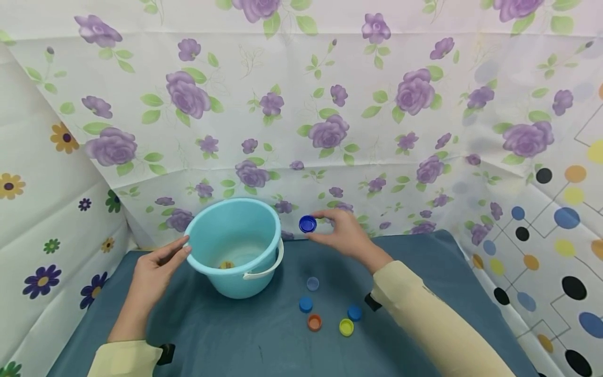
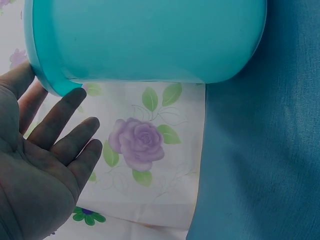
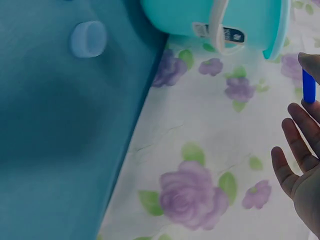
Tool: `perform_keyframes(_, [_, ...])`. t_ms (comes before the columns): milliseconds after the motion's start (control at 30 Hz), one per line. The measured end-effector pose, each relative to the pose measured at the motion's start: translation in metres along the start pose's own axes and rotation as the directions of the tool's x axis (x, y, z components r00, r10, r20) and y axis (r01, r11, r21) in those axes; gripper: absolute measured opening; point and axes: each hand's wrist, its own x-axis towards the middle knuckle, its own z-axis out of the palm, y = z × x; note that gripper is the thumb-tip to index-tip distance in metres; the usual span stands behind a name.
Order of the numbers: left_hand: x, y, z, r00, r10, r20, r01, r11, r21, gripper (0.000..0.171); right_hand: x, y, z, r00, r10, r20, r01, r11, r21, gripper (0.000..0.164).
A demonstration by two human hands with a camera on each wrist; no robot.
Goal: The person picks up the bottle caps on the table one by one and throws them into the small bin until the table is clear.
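A light blue bucket (image 1: 242, 280) stands upright at the back of the table, left of centre. At its left rim, my left hand (image 1: 153, 275) holds the edge with thumb and forefinger; the other fingers (image 2: 75, 142) extend loosely below. My right hand (image 1: 346, 233) pinches a dark blue bottle cap (image 1: 308, 224) between thumb and forefinger, in the air to the right of the bucket. Seen edge-on in the right wrist view, that cap (image 3: 309, 87) has the remaining fingers spread beneath it. Inside the bucket lies a small yellowish thing (image 1: 226, 265), probably a cap.
Loose caps lie on the dark blue cloth (image 1: 226, 335): a translucent one (image 1: 313, 284), two blue ones (image 1: 305, 304), an orange one (image 1: 314, 322) and a yellow one (image 1: 346, 328). The bucket's white handle (image 1: 270, 269) hangs at its right. Flowered sheeting (image 1: 292, 104) rises behind.
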Motion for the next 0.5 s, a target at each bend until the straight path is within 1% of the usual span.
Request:
perform_keyframes(133, [0.0, -0.001, 0.0, 1.0, 0.006, -0.001, -0.006, 1.0, 0.004, 0.058, 0.008, -0.015, 0.0, 1.0, -0.014, -0.008, 0.014, 1.0, 0.001, 0.046])
perform_keyframes(233, [0.0, -0.001, 0.001, 1.0, 0.012, -0.006, -0.012, 1.0, 0.007, 0.057, 0.014, -0.026, 0.002, 1.0, -0.026, 0.001, 0.026, 1.0, 0.017, 0.046])
perform_keyframes(367, [0.001, -0.002, 0.001, 1.0, 0.015, -0.01, -0.015, 1.0, 0.012, 0.058, 0.023, -0.038, 0.006, 0.998, -0.064, 0.022, 0.063, 0.998, 0.031, 0.047])
perform_keyframes(500, [0.002, -0.003, 0.001, 1.0, 0.017, -0.008, -0.017, 1.0, 0.012, 0.058, 0.033, -0.05, 0.011, 0.994, -0.105, 0.022, 0.105, 0.994, 0.023, 0.046])
